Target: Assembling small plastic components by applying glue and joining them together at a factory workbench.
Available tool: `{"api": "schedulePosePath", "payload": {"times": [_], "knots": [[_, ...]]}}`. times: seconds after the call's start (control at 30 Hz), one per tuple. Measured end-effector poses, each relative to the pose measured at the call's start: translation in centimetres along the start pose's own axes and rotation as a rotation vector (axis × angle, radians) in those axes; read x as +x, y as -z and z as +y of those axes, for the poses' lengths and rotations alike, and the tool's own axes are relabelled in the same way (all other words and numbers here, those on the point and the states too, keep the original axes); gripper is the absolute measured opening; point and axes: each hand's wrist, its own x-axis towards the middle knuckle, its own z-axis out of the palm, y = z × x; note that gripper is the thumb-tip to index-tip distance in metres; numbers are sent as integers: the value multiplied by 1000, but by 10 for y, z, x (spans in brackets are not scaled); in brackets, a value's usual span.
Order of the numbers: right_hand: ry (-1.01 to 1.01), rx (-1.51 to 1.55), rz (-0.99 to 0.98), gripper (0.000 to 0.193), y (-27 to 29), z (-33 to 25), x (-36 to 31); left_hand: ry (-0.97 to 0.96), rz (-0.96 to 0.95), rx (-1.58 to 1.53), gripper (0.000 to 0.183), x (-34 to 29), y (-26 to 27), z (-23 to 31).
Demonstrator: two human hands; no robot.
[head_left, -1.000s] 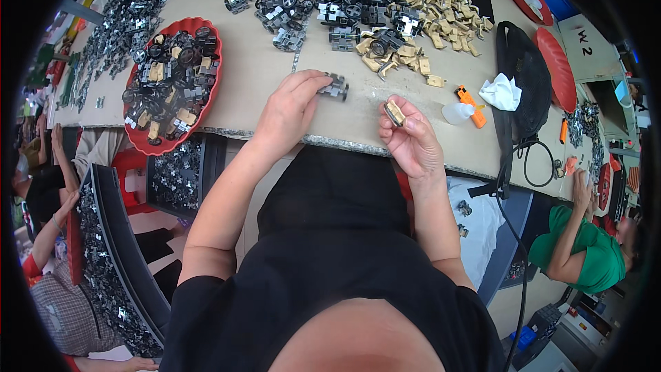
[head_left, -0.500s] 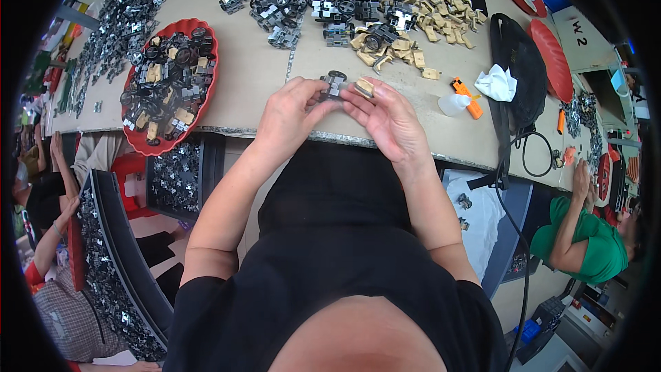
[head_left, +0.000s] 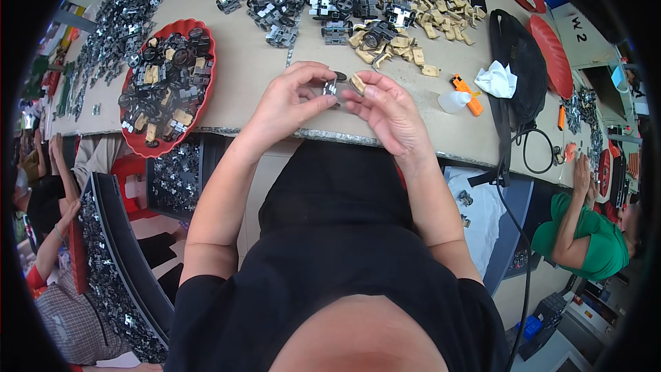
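Between the thumb and fingers of my left hand (head_left: 297, 98) is a small grey-and-black toy car chassis (head_left: 330, 87) with a dark wheel. My right hand (head_left: 385, 107), just to its right, pinches a small tan plastic part (head_left: 358, 84). The two pieces are close together but apart, above the table near its front edge. My fingers hide part of the chassis. Beyond my hands lie a heap of black and grey wheeled chassis (head_left: 337, 8) and a pile of tan parts (head_left: 441, 17).
A red scalloped tray (head_left: 208, 89) of mixed parts stands left, with small grey parts (head_left: 113, 24) beyond. Rightward are a small white bottle (head_left: 453, 102), an orange tool (head_left: 474, 105), a crumpled tissue (head_left: 497, 81) and a black bag (head_left: 518, 62). A person in green (head_left: 585, 234) sits at right.
My left hand has turned the chassis, so less of it shows. The tan part, in my right hand, has tilted more upright and moved slightly left.
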Motion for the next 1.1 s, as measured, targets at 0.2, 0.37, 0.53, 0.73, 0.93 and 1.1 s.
{"api": "schedulePosePath", "payload": {"times": [0.2,0.37,0.53,0.73,0.93,1.1], "knots": [[79,-370,-15,43,1,-13,-4,133,47,-609,33,-12,-11,-3],[-10,-453,-21,45,5,-21,-3,99,55,-564,32,-11,-20,3],[-23,-372,-61,40,12,-19,-2,102,84,-497,31,-11,-25,4],[-31,-364,-69,37,14,-19,-2,110,118,-427,30,-11,-28,3],[-46,-343,-59,36,16,-19,-1,124,110,-521,28,-12,-29,8],[-64,-310,-40,36,18,-19,-2,159,119,-586,27,-11,-32,14]]}}
